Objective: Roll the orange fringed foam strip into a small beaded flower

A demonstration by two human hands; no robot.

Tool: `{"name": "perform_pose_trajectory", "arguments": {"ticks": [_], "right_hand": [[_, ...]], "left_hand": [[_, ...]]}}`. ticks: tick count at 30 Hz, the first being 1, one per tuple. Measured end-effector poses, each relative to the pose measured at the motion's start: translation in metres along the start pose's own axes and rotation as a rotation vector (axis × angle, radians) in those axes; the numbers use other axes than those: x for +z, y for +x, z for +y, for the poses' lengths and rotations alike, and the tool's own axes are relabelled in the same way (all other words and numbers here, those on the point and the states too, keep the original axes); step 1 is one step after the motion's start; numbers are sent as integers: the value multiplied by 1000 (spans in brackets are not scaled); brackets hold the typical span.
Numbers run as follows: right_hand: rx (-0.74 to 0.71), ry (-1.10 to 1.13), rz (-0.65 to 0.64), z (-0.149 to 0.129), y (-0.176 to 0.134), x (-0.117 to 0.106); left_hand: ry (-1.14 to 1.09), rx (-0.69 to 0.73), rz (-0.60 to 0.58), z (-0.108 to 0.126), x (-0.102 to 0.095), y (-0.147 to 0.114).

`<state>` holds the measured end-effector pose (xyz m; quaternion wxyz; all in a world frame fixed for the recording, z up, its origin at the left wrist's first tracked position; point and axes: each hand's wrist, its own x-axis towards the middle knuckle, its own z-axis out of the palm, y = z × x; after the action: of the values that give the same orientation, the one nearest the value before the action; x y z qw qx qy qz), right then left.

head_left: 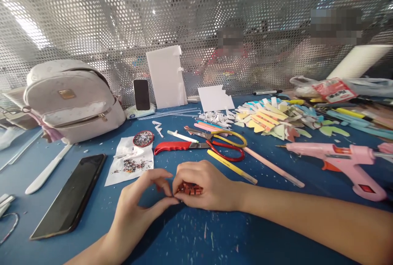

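My right hand (pixel 206 184) is closed around a small red piece with dark lines (pixel 193 189), mostly hidden by the fingers. Curved toward it from the left is my left hand (pixel 141 200), thumb and a bent finger coming together at the piece's left end, the index finger raised. Whatever lies between those tips is too small to make out. Behind the hands, a white paper sheet (pixel 115 175) bears a heap of tiny coloured bits (pixel 135 166) and a round red-rimmed dish (pixel 143 138) of similar bits.
Scissors (pixel 229 156), a red-handled knife (pixel 173 146) and a yellow pen (pixel 230 166) lie beyond my hands. On the right are a pink glue gun (pixel 331 152) and paper scraps (pixel 270 119). A phone (pixel 72 195) and backpack (pixel 72 101) occupy the left; a perforated metal panel (pixel 190 19) stands behind.
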<state>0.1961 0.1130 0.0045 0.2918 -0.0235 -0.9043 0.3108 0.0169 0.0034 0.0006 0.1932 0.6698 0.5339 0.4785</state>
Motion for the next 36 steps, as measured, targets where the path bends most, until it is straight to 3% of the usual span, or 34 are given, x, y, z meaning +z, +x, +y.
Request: {"name": "perform_pose_trajectory", "arguments": {"ticks": [24, 30, 36], "right_hand": [[-6, 22, -7, -1, 0, -3], [49, 32, 8, -4, -2, -4], [71, 95, 107, -2, -6, -5]], "left_hand": [[53, 10, -68, 7, -1, 3], [34, 38, 13, 1, -6, -3], [-5, -7, 49, -1, -10, -6]]}}
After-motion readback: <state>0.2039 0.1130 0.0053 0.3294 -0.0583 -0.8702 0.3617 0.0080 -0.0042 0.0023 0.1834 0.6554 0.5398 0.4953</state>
